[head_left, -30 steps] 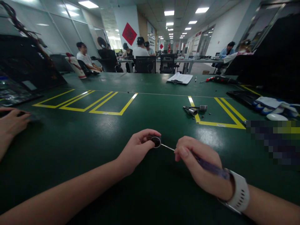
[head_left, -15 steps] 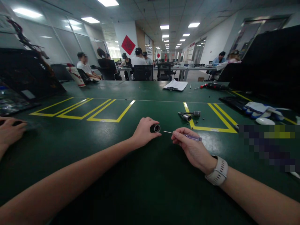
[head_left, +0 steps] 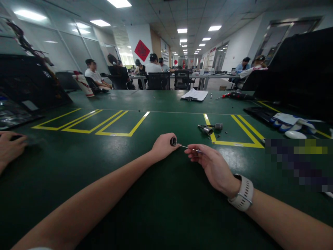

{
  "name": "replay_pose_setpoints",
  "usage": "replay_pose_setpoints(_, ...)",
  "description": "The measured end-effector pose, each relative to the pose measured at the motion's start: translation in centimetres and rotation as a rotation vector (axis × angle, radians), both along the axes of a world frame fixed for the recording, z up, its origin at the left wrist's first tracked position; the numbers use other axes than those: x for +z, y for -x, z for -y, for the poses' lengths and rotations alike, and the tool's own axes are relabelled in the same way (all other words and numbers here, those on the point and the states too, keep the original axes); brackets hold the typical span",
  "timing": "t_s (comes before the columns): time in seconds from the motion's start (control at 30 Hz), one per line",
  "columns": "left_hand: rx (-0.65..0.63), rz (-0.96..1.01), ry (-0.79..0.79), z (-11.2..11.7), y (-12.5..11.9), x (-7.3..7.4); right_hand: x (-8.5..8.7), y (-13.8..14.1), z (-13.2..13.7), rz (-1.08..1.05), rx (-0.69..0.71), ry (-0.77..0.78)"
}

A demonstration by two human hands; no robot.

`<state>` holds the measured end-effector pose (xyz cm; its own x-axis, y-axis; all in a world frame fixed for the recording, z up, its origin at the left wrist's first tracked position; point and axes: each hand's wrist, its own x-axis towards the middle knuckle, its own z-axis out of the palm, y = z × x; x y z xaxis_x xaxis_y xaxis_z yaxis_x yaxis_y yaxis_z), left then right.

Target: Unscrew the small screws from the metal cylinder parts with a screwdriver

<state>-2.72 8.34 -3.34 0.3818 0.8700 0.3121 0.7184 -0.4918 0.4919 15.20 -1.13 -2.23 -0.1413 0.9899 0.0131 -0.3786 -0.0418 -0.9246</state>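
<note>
My left hand (head_left: 162, 146) grips a small dark cylinder with a silver rim (head_left: 173, 141), its open end turned to the right, low over the green table (head_left: 145, 198). My right hand (head_left: 211, 166) pinches a thin screwdriver (head_left: 187, 148) with a purple handle; its metal tip points left and meets the cylinder's open end. A white watch sits on my right wrist. Both hands rest near the table's middle.
Two more small metal cylinders (head_left: 210, 128) and loose screws lie by the yellow tape lines (head_left: 235, 142). Gloves (head_left: 291, 121) and black trays are at the right, a clipboard with paper (head_left: 194, 94) at the back. Another person's hand (head_left: 9, 147) rests at far left. People sit beyond.
Both hands moved away from me over the table. The screwdriver tip, apart from the cylinder half a second ago, is now at its open end, and my right hand has turned palm-up.
</note>
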Motion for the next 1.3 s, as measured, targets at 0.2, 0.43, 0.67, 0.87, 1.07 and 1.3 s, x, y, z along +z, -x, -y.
replay_pose_setpoints(0.2, -0.047, -0.052, -0.091, 0.7, -0.1, 0.1, 0.0, 0.1, 0.2, 0.046, -0.05, -0.051)
replay_pose_setpoints(0.43, -0.227, -0.129, -0.261, 1.3, -0.1, 0.1, -0.2, 0.1, 0.7, 0.298, -0.098, -0.215)
replay_pose_setpoints(0.67, -0.193, -0.089, -0.342, 1.3, -0.2, 0.0, 0.5, 0.2, 1.4, 0.591, -0.094, -0.326)
replay_pose_setpoints(0.87, -0.226, -0.083, -0.394, 1.3, -0.1, -0.2, 0.5, 0.3, 1.4, 0.62, -0.052, -0.3)
replay_pose_setpoints(1.07, -0.275, 0.004, -0.311, 1.4, 0.0, 0.1, 0.3, 0.2, 0.7, 0.214, -0.017, -0.128)
replay_pose_setpoints(1.3, -0.29, 0.076, -0.204, 1.4, -0.1, 0.1, 0.1, 0.1, 0.2, -0.01, 0.005, 0.055)
